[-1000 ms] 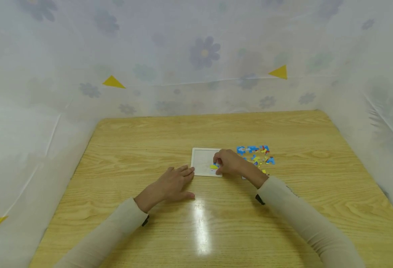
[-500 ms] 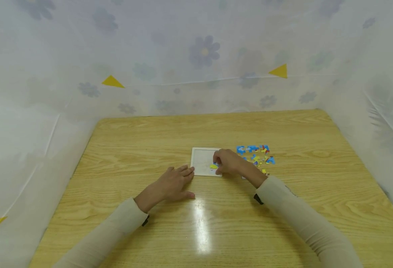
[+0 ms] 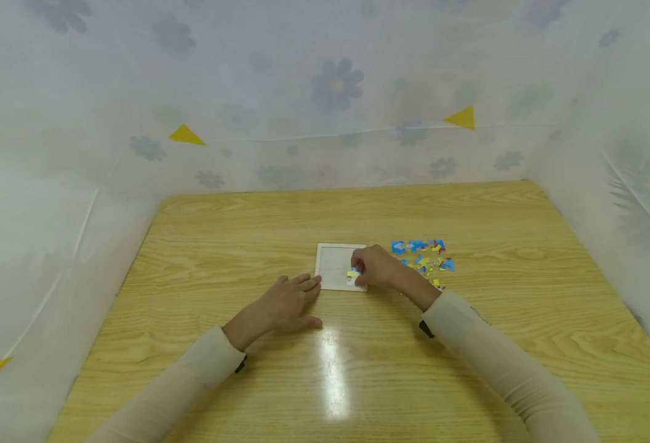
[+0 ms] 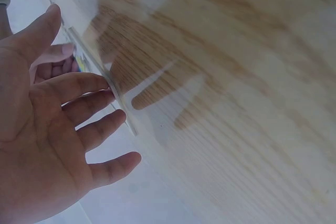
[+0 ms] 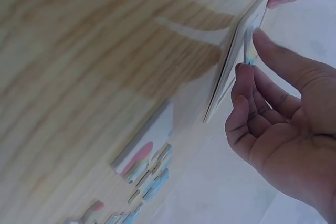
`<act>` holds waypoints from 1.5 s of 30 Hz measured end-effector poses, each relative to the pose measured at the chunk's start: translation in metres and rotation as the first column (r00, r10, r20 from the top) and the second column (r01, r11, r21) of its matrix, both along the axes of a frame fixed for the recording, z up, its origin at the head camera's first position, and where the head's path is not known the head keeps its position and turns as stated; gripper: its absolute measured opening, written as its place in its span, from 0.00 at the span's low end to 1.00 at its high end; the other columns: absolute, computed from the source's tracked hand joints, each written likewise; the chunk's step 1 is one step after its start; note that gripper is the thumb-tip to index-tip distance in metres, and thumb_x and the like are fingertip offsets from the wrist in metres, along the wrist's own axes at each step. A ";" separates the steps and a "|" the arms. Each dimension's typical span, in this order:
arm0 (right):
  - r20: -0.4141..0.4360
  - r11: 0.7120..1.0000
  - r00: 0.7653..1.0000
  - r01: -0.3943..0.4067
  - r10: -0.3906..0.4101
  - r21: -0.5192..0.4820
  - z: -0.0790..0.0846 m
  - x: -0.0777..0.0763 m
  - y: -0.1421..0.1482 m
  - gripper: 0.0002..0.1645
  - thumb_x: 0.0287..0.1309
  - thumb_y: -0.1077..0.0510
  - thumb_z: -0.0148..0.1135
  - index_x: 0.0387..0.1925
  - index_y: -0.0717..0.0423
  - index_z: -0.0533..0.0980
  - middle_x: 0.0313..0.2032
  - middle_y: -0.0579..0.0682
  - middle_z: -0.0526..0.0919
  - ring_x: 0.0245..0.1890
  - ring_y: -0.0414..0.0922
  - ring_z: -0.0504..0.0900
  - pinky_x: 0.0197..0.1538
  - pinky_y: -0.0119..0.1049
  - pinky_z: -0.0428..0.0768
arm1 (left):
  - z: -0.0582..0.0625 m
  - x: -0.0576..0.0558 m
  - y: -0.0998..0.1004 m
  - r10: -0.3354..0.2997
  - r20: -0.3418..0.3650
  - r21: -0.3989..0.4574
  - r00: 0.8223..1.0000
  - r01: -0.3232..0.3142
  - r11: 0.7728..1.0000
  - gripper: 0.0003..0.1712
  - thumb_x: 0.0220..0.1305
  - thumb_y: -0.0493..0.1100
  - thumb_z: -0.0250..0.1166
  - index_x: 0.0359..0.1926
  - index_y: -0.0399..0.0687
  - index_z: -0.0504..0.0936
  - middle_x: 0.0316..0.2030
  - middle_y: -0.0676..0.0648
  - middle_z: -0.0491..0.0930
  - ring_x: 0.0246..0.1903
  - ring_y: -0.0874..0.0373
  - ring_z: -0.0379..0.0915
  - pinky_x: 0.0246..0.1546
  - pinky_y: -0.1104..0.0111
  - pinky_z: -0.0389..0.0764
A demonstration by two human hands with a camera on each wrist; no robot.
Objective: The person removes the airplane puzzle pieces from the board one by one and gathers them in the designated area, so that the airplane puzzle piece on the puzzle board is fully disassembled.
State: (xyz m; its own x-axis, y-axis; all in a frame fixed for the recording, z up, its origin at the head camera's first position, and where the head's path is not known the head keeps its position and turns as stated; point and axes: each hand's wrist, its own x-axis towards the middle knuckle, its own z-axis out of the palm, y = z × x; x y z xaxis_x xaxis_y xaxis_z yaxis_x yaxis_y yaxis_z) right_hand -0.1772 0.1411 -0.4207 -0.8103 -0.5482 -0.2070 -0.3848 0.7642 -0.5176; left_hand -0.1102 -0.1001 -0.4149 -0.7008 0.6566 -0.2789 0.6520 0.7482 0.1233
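Observation:
A white puzzle frame (image 3: 343,246) lies flat on the wooden table. Over its lower right part my right hand (image 3: 379,267) pinches a blue, yellow and white jigsaw piece (image 3: 353,277) between thumb and fingers. In the right wrist view the thumb and fingertips of the right hand (image 5: 283,98) meet at this piece, which is partly hidden. My left hand (image 3: 288,303) rests at the frame's lower left corner with fingers spread. The left wrist view shows the fingertips of the left hand (image 4: 63,114) touching the frame's edge (image 4: 118,95).
Several loose jigsaw pieces (image 3: 417,246), blue, yellow and red, lie in rows to the right of the frame, partly behind the right forearm. A pale flowered curtain (image 3: 325,147) surrounds the table (image 3: 236,227) at the back and sides.
The piece in my right hand has tilted flatter, so more of its white part shows. The right hand has shifted very slightly to the left. My left hand has stayed still.

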 end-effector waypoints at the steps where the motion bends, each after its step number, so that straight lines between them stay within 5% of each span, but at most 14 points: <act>1: -0.007 1.000 1.000 -0.003 0.003 -0.005 0.001 0.000 0.000 0.12 0.54 0.61 0.67 0.40 0.61 0.77 0.34 0.51 0.82 0.34 0.43 0.78 0.39 0.36 0.78 | 0.000 0.000 0.000 -0.001 0.000 -0.002 1.000 0.001 1.000 0.44 0.63 0.67 0.53 0.69 0.42 0.63 0.72 0.47 0.58 0.71 0.49 0.53 0.62 0.44 0.62; 5: -0.032 0.999 0.999 -0.009 0.008 -0.046 0.002 0.000 0.003 0.04 0.62 0.63 0.59 0.37 0.59 0.78 0.33 0.51 0.83 0.32 0.42 0.78 0.37 0.34 0.77 | 0.001 0.000 0.000 -0.001 0.002 -0.012 1.000 0.001 1.000 0.44 0.63 0.67 0.54 0.69 0.42 0.64 0.71 0.47 0.58 0.71 0.49 0.53 0.62 0.45 0.63; 18: 0.038 0.989 0.998 -0.044 0.050 -0.138 0.015 -0.003 0.017 0.07 0.67 0.63 0.52 0.35 0.61 0.76 0.32 0.54 0.80 0.28 0.42 0.74 0.34 0.33 0.73 | 0.002 0.001 0.000 0.000 0.009 0.006 1.000 0.000 1.000 0.44 0.63 0.67 0.54 0.69 0.41 0.64 0.71 0.46 0.58 0.71 0.48 0.53 0.63 0.44 0.62; 45: 0.151 1.000 0.989 -0.004 0.005 -0.006 0.034 -0.009 0.097 0.09 0.68 0.63 0.49 0.35 0.62 0.75 0.31 0.56 0.81 0.27 0.48 0.80 0.33 0.35 0.76 | 0.002 0.000 0.000 -0.005 0.017 0.009 1.000 0.005 1.000 0.44 0.63 0.67 0.54 0.69 0.42 0.63 0.71 0.45 0.58 0.71 0.47 0.53 0.62 0.43 0.62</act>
State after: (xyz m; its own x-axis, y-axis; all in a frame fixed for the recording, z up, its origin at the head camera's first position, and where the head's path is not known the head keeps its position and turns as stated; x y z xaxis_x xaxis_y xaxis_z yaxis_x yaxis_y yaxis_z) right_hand -0.1860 0.2379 -0.3865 -0.7676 -0.5532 -0.3237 -0.3056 0.7598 -0.5739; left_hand -0.1103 -0.1004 -0.4134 -0.6928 0.6623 -0.2852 0.6531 0.7440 0.1411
